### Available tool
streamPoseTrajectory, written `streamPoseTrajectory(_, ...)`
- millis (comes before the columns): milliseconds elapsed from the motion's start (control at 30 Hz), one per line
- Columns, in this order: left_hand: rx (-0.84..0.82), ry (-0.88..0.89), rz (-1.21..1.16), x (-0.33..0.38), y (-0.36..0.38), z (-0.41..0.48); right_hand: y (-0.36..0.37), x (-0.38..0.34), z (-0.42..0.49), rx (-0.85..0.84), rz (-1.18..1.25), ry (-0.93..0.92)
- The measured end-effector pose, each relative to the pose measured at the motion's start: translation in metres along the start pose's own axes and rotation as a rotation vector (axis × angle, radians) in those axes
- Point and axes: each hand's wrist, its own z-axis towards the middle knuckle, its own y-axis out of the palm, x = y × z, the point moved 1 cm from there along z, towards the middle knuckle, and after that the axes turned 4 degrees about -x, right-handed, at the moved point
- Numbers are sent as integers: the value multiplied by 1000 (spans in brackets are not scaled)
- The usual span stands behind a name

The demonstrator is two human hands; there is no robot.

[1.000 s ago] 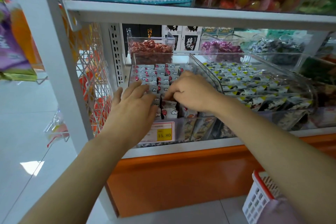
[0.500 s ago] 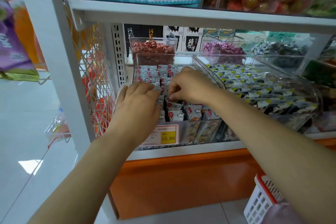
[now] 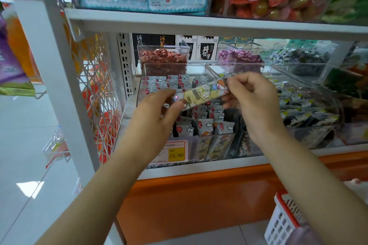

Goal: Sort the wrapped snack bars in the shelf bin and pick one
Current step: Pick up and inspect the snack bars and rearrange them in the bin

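Observation:
A clear plastic shelf bin holds several rows of wrapped snack bars standing on end, silver with red and white marks. Above the bin, one wrapped snack bar with a yellow and grey cartoon print lies level between both hands. My left hand pinches its left end between thumb and fingers. My right hand pinches its right end. Both hands are raised above the bars in the bin.
A yellow price tag reading 15.80 hangs on the bin front. A neighbouring clear bin of dark wrapped snacks lies right. The upper shelf edge is close overhead. A white and red basket is at lower right.
Both hands were pressed down among the bars in the bin. Now they have lifted up and hold one bar by its two ends above the bin.

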Motion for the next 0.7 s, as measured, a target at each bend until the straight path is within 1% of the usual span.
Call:
streamPoseTrajectory(133,3,-157,-297,-1,1,-1,-5,9,-10,-83,98,108)
streamPoseTrajectory(233,13,-239,-430,-3,0,-2,-8,11,-12,-110,109,131)
streamPoseTrajectory(367,15,-249,-485,-1,2,-2,-10,15,-15,-51,126,161)
streamPoseTrajectory(467,28,-243,-537,0,3,-3,-9,16,-16,-82,124,159)
streamPoseTrajectory(533,25,-273,-590,0,3,-2,-8,16,-16,-106,142,152)
streamPoseTrajectory(600,-13,-322,-718,0,4,0,-8,17,-17,-118,193,171)
streamPoseTrajectory(700,-94,-354,-960,2,4,0,-8,19,-16,-115,351,288)
